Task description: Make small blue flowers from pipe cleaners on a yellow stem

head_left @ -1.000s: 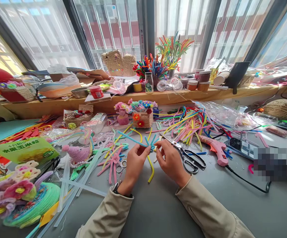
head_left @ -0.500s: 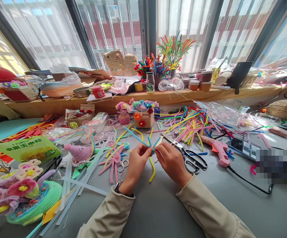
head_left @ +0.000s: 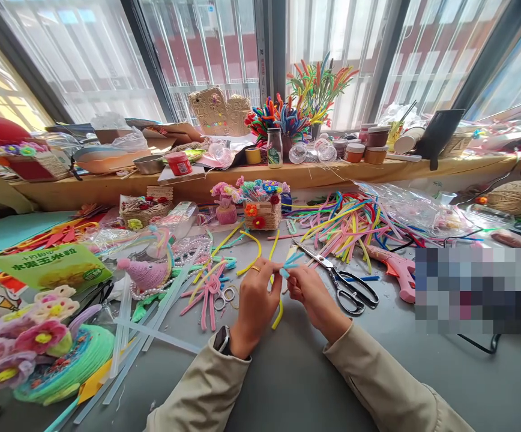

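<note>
"The left hand (head_left: pixel 257 303) has rolled over, knuckles up, and the blue strips (head_left: pixel 293 260) now lean right."

"Who's gripping them?"

"The right hand (head_left: pixel 312 297), thumb and finger pinched on their lower end, over the table (head_left: pixel 296 384), just left of the scissors (head_left: pixel 331 269)."

"And the left's fingers?"

"Curled, tips right at the strips. Whether they're clamped on anything, I can't tell."
</note>
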Demonstrator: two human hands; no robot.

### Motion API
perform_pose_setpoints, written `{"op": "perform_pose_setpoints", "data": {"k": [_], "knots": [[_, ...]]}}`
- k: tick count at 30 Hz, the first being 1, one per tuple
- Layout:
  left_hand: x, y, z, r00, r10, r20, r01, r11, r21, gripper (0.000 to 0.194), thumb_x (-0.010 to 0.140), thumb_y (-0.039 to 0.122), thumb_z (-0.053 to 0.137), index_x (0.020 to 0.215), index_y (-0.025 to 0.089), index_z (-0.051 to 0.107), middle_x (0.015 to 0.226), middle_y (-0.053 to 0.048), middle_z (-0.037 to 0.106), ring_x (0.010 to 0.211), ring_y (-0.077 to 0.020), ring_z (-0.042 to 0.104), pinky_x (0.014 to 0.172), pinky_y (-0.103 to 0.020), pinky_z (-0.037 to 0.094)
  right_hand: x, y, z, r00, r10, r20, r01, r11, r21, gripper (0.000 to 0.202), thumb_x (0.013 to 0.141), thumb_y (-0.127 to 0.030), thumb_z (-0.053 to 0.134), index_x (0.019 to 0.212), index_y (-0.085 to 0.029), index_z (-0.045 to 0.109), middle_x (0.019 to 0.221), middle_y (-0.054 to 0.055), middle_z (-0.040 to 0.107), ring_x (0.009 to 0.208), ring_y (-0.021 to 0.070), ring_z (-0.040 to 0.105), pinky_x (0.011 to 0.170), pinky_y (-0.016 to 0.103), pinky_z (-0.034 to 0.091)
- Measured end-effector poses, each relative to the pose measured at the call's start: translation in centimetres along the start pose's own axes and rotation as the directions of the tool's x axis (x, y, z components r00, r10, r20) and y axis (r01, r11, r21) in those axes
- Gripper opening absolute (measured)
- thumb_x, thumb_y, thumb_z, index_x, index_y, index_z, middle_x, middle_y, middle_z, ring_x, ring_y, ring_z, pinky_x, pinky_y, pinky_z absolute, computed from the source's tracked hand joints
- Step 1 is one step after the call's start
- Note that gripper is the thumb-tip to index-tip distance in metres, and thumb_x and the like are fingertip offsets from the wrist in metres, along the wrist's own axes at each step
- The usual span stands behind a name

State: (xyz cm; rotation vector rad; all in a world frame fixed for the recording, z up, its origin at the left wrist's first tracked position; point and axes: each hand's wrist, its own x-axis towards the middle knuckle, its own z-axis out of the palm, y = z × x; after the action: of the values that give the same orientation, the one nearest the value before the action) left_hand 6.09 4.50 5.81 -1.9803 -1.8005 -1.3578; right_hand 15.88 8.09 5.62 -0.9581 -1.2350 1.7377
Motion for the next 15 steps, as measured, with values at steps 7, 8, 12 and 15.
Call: {"op": "perform_pose_setpoints", "data": {"k": [7,8,12,15], "knots": [[0.5,-0.2,-0.6,0.94,-0.327,0.098,0.342,0.892,-0.297,0.013,0.069,0.029,0.052,0.065,0.016,0.054,0.062,0.0,0.057,0.058,-0.0125,0.054,0.057,-0.023,0.042,0.2,-0.8,-1.2,0.992,-0.025,0.124,0.015,0.996,0.085,0.011,0.064,-0.024,0.052,0.06,-0.016,0.046,0.05,-0.006,0.04,0.042,0.0041,0.03,0.041,0.018,0.021],[0.7,-0.2,-0.6,0.918,-0.369,0.145,0.396,0.846,-0.356,0.015,0.069,0.03,0.053,0.064,0.016,0.054,0.061,0.0,0.057,0.058,-0.0124,0.054,0.056,-0.023,0.042,0.3,-0.9,-1.4,0.991,-0.058,0.118,0.05,0.996,0.07,0.012,0.065,-0.026,0.053,0.061,-0.016,0.047,0.052,-0.005,0.042,0.043,0.0044,0.032,0.041,0.018,0.023],[0.9,-0.4,-0.6,0.857,-0.441,0.268,0.515,0.705,-0.488,0.017,0.066,0.032,0.056,0.063,0.015,0.054,0.059,0.0,0.057,0.059,-0.0125,0.054,0.057,-0.022,0.042,0.5,-0.9,-1.6,0.989,-0.126,0.075,0.128,0.992,-0.024,0.02,0.065,-0.035,0.056,0.061,-0.015,0.051,0.053,-0.005,0.044,0.045,0.0046,0.034,0.043,0.019,0.025],[1.0,-0.4,-0.5,0.839,-0.453,0.303,0.542,0.638,-0.547,0.017,0.064,0.031,0.058,0.062,0.015,0.054,0.058,0.001,0.057,0.059,-0.0116,0.054,0.058,-0.021,0.042,0.5,-0.9,-1.6,0.992,-0.113,0.064,0.116,0.991,-0.061,0.023,0.063,-0.037,0.058,0.063,-0.015,0.054,0.055,-0.004,0.046,0.046,0.0046,0.035,0.045,0.02,0.026]]}}
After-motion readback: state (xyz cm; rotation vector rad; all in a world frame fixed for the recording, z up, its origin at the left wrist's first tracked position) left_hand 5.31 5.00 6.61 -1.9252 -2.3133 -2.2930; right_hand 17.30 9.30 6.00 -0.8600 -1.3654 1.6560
